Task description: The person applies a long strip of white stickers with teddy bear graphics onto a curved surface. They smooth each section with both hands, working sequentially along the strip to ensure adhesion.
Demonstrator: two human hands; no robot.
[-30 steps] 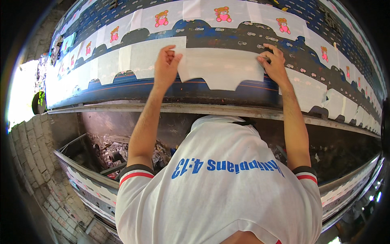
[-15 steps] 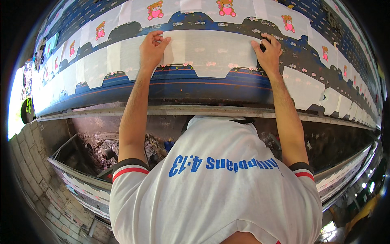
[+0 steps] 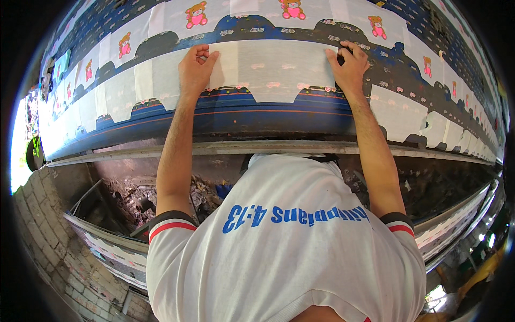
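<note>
A white cut fabric piece (image 3: 271, 67) with a notched near edge lies on the long dark-blue table (image 3: 257, 119). Faint pink prints show along it. At its far left corner is my left hand (image 3: 196, 71), fingers curled and thumb pressed at the edge, closed on the fabric. My right hand (image 3: 350, 68) is at the far right corner, thumb and fingers closed around the fabric's edge. Its fingertips partly hide that corner. Beyond the piece runs a row of similar white pieces, printed with pink-and-brown teddy bears (image 3: 196, 14).
More white pieces (image 3: 398, 112) lie to the right and left in the same row. A metal rail (image 3: 257, 146) edges the table on my side. Below it are scraps (image 3: 140, 199) in a trough. Brick paving (image 3: 40, 214) is at lower left.
The view has shifted slightly, with the table scene moving a little left. Both hands stay at the fabric's far corners; the left fingers look a little more curled.
</note>
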